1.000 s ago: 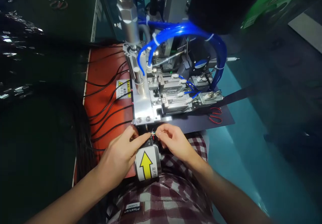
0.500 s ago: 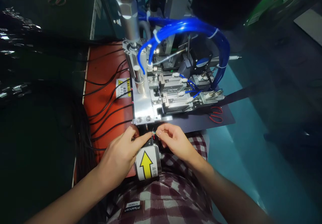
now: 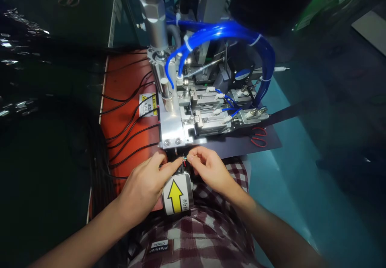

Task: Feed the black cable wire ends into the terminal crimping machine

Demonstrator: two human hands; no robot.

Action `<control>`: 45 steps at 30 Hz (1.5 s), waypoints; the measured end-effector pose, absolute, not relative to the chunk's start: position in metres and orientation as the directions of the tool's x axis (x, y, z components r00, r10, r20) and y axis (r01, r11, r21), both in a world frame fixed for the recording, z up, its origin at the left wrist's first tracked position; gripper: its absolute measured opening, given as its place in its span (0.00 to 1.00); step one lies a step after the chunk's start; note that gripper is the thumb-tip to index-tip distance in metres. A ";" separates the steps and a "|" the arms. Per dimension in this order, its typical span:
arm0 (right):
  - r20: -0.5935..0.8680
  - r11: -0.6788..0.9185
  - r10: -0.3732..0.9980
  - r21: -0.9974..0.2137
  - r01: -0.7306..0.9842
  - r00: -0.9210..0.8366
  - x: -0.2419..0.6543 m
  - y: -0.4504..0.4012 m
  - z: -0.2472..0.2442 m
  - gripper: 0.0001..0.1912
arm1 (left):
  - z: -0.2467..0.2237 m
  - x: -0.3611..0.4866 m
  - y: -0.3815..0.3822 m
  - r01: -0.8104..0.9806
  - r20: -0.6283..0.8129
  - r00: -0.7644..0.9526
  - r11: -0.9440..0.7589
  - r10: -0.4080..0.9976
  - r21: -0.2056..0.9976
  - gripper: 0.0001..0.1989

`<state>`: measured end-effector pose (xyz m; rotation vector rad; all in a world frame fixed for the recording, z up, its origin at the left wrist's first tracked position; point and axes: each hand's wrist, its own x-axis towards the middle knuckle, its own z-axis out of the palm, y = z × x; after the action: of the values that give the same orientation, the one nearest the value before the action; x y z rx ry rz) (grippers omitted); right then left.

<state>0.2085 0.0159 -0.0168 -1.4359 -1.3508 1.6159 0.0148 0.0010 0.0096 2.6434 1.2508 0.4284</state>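
Just in front of the metal machine plate (image 3: 172, 129), my two hands meet over thin coloured wires (image 3: 184, 160), red and green among them. My left hand (image 3: 147, 179) is closed, its thumb and finger pressed at the left end of the wires. From the other side, my right hand (image 3: 209, 165) pinches the wire ends between thumb and forefinger. Below the fingertips is a metal-edged cover (image 3: 177, 195) with a yellow arrow on a white label. The fine ends of the wires are too small to make out.
Black cables (image 3: 132, 155) run leftward over an orange-red tabletop (image 3: 125, 75). Blue air hoses (image 3: 229, 31) arch above the machine's cylinders (image 3: 211, 117). Red-handled scissors (image 3: 259, 137) lie on the dark board at the right. A warning label (image 3: 147, 105) sits beside the machine.
Both hands stay nearly in place at the wires. Only a very slight shift of the fingers and wires shows.
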 end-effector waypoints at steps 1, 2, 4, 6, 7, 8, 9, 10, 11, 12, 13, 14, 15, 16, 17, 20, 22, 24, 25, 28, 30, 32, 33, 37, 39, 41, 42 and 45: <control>-0.347 -0.300 0.905 -0.931 0.208 -0.246 0.209 0.016 -0.017 0.09 | 0.010 0.015 0.001 0.722 0.183 0.608 -0.634 0.772 0.277 0.19; -0.337 -0.286 0.909 -0.932 0.221 -0.244 0.209 0.016 -0.017 0.09 | 0.011 0.015 0.001 0.720 0.186 0.612 -0.639 0.769 0.271 0.19; -0.327 -0.272 0.912 -0.934 0.233 -0.247 0.208 0.016 -0.017 0.10 | 0.011 0.016 0.002 0.722 0.192 0.610 -0.639 0.769 0.267 0.19; -0.321 -0.265 0.914 -0.936 0.233 -0.248 0.208 0.015 -0.017 0.10 | 0.011 0.017 0.002 0.725 0.195 0.606 -0.637 0.771 0.264 0.19; -0.318 -0.261 0.915 -0.936 0.237 -0.249 0.208 0.015 -0.017 0.10 | 0.011 0.017 0.002 0.723 0.195 0.608 -0.638 0.770 0.264 0.19; -0.317 -0.258 0.915 -0.935 0.242 -0.249 0.208 0.015 -0.017 0.10 | 0.011 0.017 0.002 0.722 0.195 0.609 -0.639 0.769 0.264 0.19; -0.316 -0.255 0.915 -0.934 0.249 -0.249 0.208 0.015 -0.016 0.10 | 0.010 0.016 0.003 0.721 0.192 0.612 -0.641 0.767 0.264 0.19; -0.316 -0.254 0.916 -0.933 0.255 -0.247 0.208 0.015 -0.016 0.10 | 0.010 0.016 0.003 0.719 0.187 0.616 -0.643 0.765 0.262 0.19; -0.319 -0.255 0.915 -0.932 0.258 -0.248 0.208 0.015 -0.016 0.10 | 0.010 0.016 0.003 0.720 0.183 0.618 -0.644 0.765 0.258 0.19; -0.322 -0.258 0.913 -0.931 0.259 -0.249 0.208 0.015 -0.016 0.10 | 0.011 0.016 0.003 0.723 0.181 0.618 -0.644 0.765 0.251 0.19; -0.327 -0.263 0.911 -0.930 0.257 -0.250 0.208 0.015 -0.015 0.10 | 0.011 0.016 0.003 0.725 0.179 0.619 -0.644 0.765 0.243 0.19; -0.331 -0.266 0.909 -0.928 0.259 -0.252 0.208 0.016 -0.015 0.10 | 0.011 0.016 0.003 0.728 0.177 0.619 -0.644 0.765 0.237 0.19; -0.332 -0.264 0.909 -0.927 0.267 -0.253 0.208 0.016 -0.014 0.10 | 0.012 0.016 0.003 0.729 0.177 0.620 -0.644 0.765 0.231 0.19; -0.326 -0.253 0.911 -0.925 0.284 -0.251 0.209 0.016 -0.013 0.09 | 0.012 0.017 0.003 0.730 0.177 0.620 -0.645 0.764 0.226 0.19; -0.312 -0.231 0.918 -0.923 0.309 -0.246 0.209 0.016 -0.012 0.09 | 0.012 0.017 0.003 0.730 0.177 0.622 -0.646 0.763 0.222 0.19; -0.241 -0.133 0.946 -0.898 0.419 -0.216 0.208 0.015 -0.007 0.09 | 0.012 0.017 0.003 0.731 0.179 0.627 -0.652 0.758 0.200 0.18; -0.202 -0.086 0.960 -0.871 0.484 -0.193 0.206 0.014 -0.004 0.08 | 0.011 0.017 0.002 0.733 0.174 0.632 -0.656 0.755 0.183 0.18; -0.180 -0.063 0.968 -0.847 0.527 -0.174 0.204 0.012 -0.002 0.08 | 0.011 0.016 0.002 0.736 0.163 0.633 -0.654 0.756 0.176 0.19; -0.173 -0.058 0.971 -0.840 0.540 -0.165 0.203 0.012 -0.002 0.08 | 0.011 0.016 0.001 0.736 0.158 0.635 -0.654 0.756 0.176 0.19; -0.175 -0.068 0.974 -0.835 0.547 -0.145 0.201 0.011 -0.004 0.08 | 0.012 0.016 0.001 0.737 0.167 0.633 -0.654 0.756 0.169 0.19; -0.187 -0.089 0.972 -0.848 0.522 -0.139 0.203 0.010 -0.006 0.08 | 0.011 0.017 0.002 0.736 0.184 0.631 -0.657 0.754 0.166 0.19; -0.206 -0.118 0.968 -0.877 0.466 -0.143 0.205 0.009 -0.009 0.08 | 0.010 0.018 0.003 0.730 0.195 0.633 -0.662 0.749 0.170 0.19; -0.214 -0.135 0.967 -0.893 0.430 -0.141 0.206 0.009 -0.009 0.08 | 0.010 0.018 0.004 0.727 0.198 0.636 -0.666 0.746 0.170 0.18; -0.192 -0.151 0.977 -0.928 0.340 -0.092 0.206 0.008 -0.008 0.06 | 0.009 0.017 0.004 0.719 0.197 0.644 -0.673 0.739 0.177 0.18; -0.158 -0.119 0.984 -0.926 0.358 -0.081 0.204 0.009 -0.007 0.06 | 0.010 0.016 0.003 0.718 0.194 0.643 -0.672 0.741 0.185 0.18; -0.152 -0.108 0.984 -0.921 0.375 -0.091 0.202 0.010 -0.010 0.07 | 0.011 0.016 0.003 0.718 0.194 0.639 -0.667 0.745 0.198 0.17; -0.175 -0.127 0.980 -0.921 0.367 -0.099 0.202 0.010 -0.012 0.07 | 0.012 0.016 0.003 0.718 0.198 0.635 -0.665 0.747 0.206 0.17; -0.307 -0.264 0.946 -0.916 0.302 -0.107 0.205 0.011 -0.019 0.09 | 0.012 0.017 0.003 0.710 0.218 0.628 -0.665 0.747 0.231 0.16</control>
<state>0.2048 0.0111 -0.0185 -1.5744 -1.3890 1.3970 0.0167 0.0031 0.0123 2.7220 1.2240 0.4493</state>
